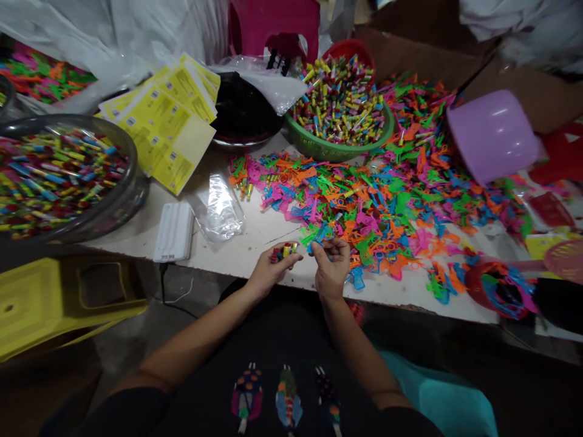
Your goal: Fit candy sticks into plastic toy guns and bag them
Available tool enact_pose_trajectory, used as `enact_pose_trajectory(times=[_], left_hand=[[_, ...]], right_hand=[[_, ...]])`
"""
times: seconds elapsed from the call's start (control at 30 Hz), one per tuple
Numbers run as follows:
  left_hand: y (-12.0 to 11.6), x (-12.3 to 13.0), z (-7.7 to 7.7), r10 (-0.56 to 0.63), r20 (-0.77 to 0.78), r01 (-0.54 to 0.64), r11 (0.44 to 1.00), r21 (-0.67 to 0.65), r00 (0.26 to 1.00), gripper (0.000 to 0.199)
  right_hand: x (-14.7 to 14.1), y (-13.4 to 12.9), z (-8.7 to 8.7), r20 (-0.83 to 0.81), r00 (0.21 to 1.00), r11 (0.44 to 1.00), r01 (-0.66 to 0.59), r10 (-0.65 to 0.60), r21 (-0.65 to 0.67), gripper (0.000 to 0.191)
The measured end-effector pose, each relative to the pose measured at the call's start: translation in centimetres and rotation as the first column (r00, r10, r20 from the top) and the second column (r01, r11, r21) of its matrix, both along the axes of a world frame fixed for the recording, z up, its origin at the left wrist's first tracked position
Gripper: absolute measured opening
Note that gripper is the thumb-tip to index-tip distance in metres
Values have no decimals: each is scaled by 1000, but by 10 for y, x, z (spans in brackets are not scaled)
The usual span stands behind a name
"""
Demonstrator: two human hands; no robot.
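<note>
At the near edge of the white table (pixel 255 237), the left hand (pixel 268 270) is cupping a small bundle of colourful tubes (pixel 285 250), fingers curled loosely around them. Just to the right, the right hand (pixel 331 267) is pinching something small between thumb and fingertips; what it is, I cannot tell. Both hands are hovering beside the pile of bright plastic pieces (pixel 387 200). These parts look light, stiff and slippery, best pinched at their middles.

A low white table (pixel 255 240) stands over dim grey floor (pixel 136 340), a yellow stool (pixel 54 303) beside it.
</note>
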State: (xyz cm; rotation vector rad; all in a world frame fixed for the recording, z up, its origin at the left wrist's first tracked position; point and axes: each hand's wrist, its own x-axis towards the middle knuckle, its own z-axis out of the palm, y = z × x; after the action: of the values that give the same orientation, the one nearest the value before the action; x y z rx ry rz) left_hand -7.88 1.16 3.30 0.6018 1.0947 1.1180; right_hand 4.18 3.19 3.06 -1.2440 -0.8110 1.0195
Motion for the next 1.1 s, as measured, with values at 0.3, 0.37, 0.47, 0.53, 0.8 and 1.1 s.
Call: enact_pose_trajectory(times=[0.3,0.37,0.47,0.53,0.8,1.1], left_hand=[[12,-12,-2,179,389,-70,958,-280,903,22],[11,-10,-2,222,390,-98,945,-314,893,24],[11,-8,0,265,367,-148,937,-317,892,37],[12,-7,1,291,341,-186,933,-308,894,39],[-1,7,-3,201,252,-155,969,-191,947,43],[3,7,-5,209,255,-160,967,-200,944,31]], right_hand=[[-8,-9,-8,-84,993,993,-86,79,-84,25],[-12,-11,-9,-51,996,995,-76,72,-68,24],[-15,-13,-10,-21,997,995,-82,81,-62,23],[-15,-13,-11,-12,997,995,-82,82,-63,22],[-14,-9,-18,15,999,999,-30,30,-18,19],[-13,-7,-17,-49,998,999,-36,34,-22,22]])
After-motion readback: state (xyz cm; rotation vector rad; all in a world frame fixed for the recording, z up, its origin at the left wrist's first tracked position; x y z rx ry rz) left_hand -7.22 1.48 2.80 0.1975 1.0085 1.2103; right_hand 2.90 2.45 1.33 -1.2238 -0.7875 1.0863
